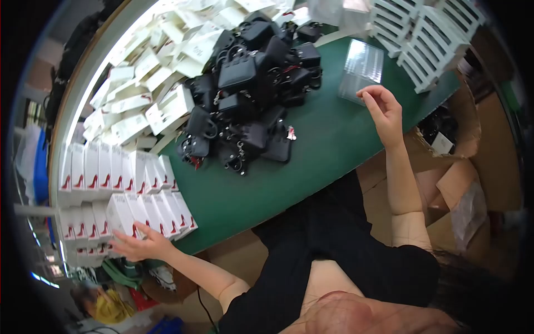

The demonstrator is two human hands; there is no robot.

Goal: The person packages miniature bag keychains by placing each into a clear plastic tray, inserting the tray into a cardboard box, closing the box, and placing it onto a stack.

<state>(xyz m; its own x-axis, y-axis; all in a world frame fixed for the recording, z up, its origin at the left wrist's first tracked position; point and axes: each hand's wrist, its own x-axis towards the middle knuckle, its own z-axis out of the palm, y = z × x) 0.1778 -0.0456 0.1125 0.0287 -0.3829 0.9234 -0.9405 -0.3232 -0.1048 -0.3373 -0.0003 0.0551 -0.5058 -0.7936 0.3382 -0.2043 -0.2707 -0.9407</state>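
Observation:
My left hand (140,245) is open, its fingers spread at the front of the rows of white boxes (123,210) printed with red high-heeled shoes. Over on the other side, my right hand (385,108) is closed in a pinch, thumb against forefinger. Its fingertips overlap the lower edge of a stack of clear plastic pieces (362,64) lying on the green table (245,195). I cannot tell what is in the pinch. Between the hands, toward the back, a heap of small black handbags (239,72) with chains and tags covers part of the table.
Loose white boxes (147,69) pile up behind the handbags. White slatted racks (431,47) stand at the table's right end. Below them, an open cardboard box (470,117) holds black items. At the lower left a person in yellow (111,306) is in the background.

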